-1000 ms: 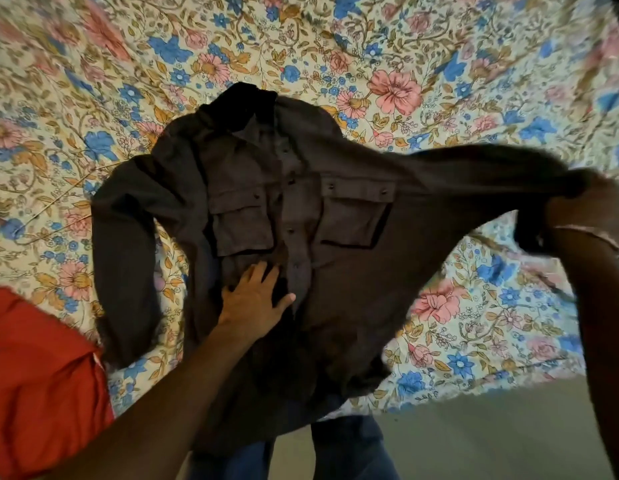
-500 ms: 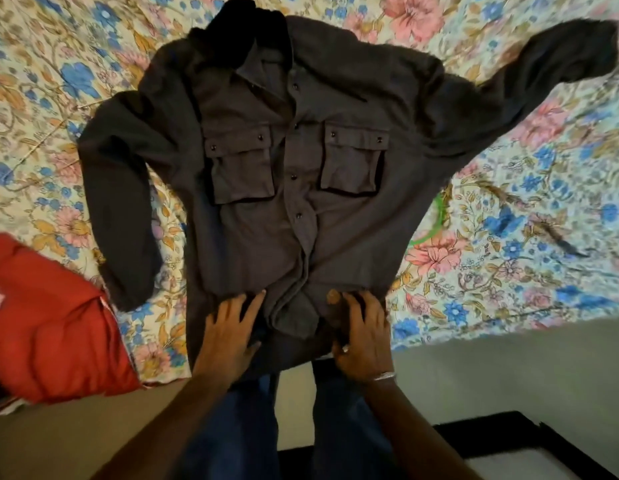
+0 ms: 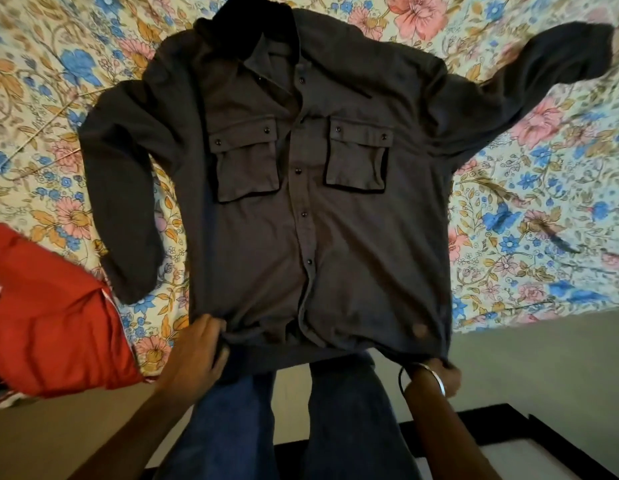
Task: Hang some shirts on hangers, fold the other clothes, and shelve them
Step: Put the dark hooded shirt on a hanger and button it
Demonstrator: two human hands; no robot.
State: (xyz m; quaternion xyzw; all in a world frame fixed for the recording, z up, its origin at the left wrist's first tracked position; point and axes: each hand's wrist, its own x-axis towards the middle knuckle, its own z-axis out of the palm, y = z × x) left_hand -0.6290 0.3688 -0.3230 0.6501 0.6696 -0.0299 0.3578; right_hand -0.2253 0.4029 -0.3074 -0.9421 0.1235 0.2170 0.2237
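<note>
1. Head view: floral bedsheet (image 3: pixel 529 209) fills top & both sides of frame, cream w/ pink, blue & orange flowers, wrinkled; near edge runs across at approx 4 o'clock.
2. Dark grey shirt (image 3: pixel 335 244) spread face-up at centre on the sheet, buttoned down the front, collar at 12 o'clock, hem at 6 o'clock hanging just past the sheet edge. Two flap chest pockets w/ dark buttons, one each side of the placket. One sleeve angled down toward 8 o'clock, cuff lying on the sheet; other sleeve stretched out toward 2 o'clock.
3. Red garment (image 3: pixel 55 320) bunched at 8 o'clock, at the sheet's edge, just beside the lower sleeve cuff, not clearly touching it.
4. Blue jeans (image 3: pixel 346 420) on the person's legs at 6 o'clock, below the hem, partly covered by it.
5. Pale floor (image 3: pixel 529 362) at 5 o'clock; dark-framed flat object (image 3: pixel 502 424) at bottom right corner, can't tell what it is.
6. Left hand (image 3: pixel 197 355) at 7 o'clock: fingers curled round the hem's left corner, gripping the fabric.
7. Right hand (image 3: pixel 443 374) at 5 o'clock: pinching the hem's right corner, fingers mostly hidden under cloth; bangle (image 3: pixel 436 375) on the wrist.
8. Hem pulled taut btwn the two hands.
</note>
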